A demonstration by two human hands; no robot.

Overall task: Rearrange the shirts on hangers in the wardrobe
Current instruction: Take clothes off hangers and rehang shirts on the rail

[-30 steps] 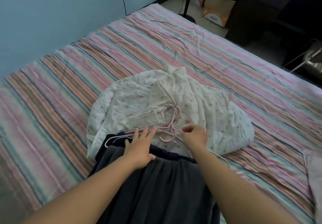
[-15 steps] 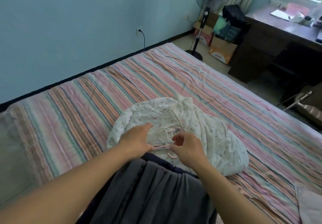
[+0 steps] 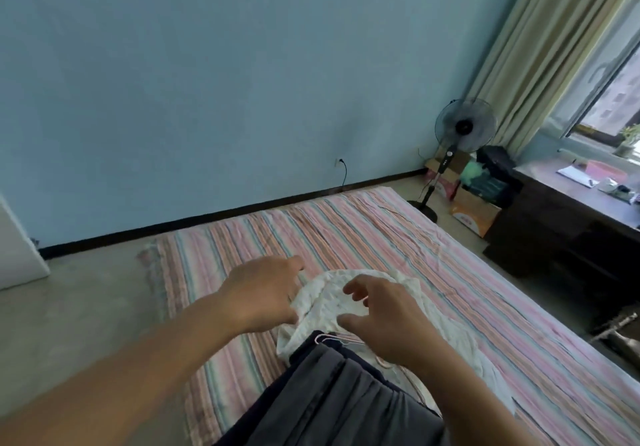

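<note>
A white floral shirt point(image 3: 349, 301) lies bunched on the striped bed point(image 3: 398, 237), partly under a dark grey garment point(image 3: 346, 400) at the near edge. Thin pink hangers point(image 3: 330, 338) lie across the dark garment's top and run under my right hand. My left hand point(image 3: 263, 293) grips the shirt's left edge with its fingers curled into the cloth. Over the shirt's middle, my right hand point(image 3: 388, 321) has its fingers curled, and a pink hanger hook shows at the fingertips. The wardrobe is out of view.
A standing fan point(image 3: 462, 130) stands beyond the bed's far right corner, beside cardboard boxes point(image 3: 474, 215) and a dark desk point(image 3: 571, 223). Bare floor point(image 3: 86, 307) lies left of the bed. A white panel point(image 3: 17, 255) stands at the far left wall.
My head has tilted up, so the wall, fan and window now show. My left hand moved off the hangers to the shirt's left edge. My right hand stays at the hangers.
</note>
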